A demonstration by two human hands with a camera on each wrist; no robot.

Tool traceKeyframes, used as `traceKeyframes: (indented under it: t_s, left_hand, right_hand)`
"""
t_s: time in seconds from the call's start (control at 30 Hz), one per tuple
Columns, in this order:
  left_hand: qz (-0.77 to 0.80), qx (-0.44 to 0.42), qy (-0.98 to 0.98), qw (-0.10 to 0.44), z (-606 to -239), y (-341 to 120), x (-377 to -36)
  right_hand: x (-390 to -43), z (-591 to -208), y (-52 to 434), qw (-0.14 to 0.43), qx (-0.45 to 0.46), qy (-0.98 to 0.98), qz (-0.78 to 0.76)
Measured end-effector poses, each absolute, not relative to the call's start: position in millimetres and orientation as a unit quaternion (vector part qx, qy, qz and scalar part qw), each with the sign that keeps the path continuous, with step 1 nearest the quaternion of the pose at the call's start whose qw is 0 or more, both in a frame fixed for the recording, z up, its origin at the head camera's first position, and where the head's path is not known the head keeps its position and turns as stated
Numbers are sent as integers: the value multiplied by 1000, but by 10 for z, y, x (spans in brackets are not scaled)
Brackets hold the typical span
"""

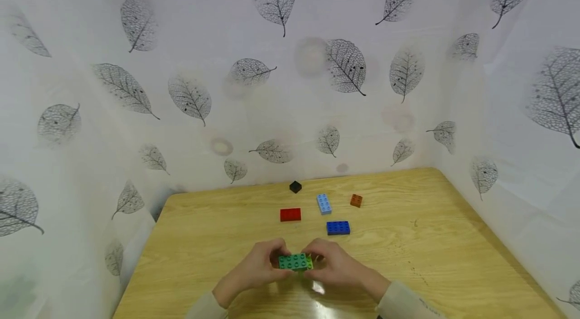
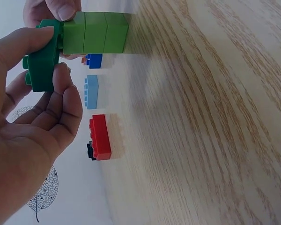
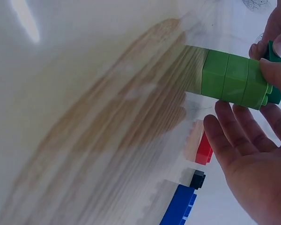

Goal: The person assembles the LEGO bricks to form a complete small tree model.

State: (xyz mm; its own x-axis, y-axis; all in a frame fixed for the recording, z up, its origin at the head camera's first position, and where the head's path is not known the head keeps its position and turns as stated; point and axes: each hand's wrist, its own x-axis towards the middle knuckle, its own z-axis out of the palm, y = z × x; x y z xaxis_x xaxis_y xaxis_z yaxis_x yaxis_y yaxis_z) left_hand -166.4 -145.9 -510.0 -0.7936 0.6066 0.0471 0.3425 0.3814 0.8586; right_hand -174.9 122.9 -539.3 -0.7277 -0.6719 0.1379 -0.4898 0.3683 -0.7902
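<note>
A stack of light-green bricks (image 2: 96, 32) topped by a wider dark-green brick (image 2: 41, 58) sits between both hands near the table's front edge, seen as one green block (image 1: 295, 261) in the head view. My left hand (image 1: 270, 264) pinches the dark-green brick between thumb (image 2: 30, 40) and fingers (image 2: 61, 89). My right hand (image 1: 322, 262) grips the other side, thumb (image 3: 276, 75) over the light-green stack (image 3: 232, 79) and fingers (image 3: 229, 136) under it. The stack's base is at or just above the table top.
On the wooden table (image 1: 430, 238) beyond the hands lie a blue brick (image 1: 338, 227), a red brick (image 1: 290, 214), a light-blue brick (image 1: 323, 204), a small brown brick (image 1: 356, 201) and a small black brick (image 1: 295, 186). Leaf-patterned white curtains enclose the table.
</note>
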Motion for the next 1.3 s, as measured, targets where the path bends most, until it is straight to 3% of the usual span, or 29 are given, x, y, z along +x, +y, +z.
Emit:
traceKeyframes:
  t_s: [1.3]
  left_hand:
    - [463, 306, 819, 147, -5131, -1343, -1716]
  right_hand:
    - [-1783, -5293, 1188, 134, -348, 821, -433]
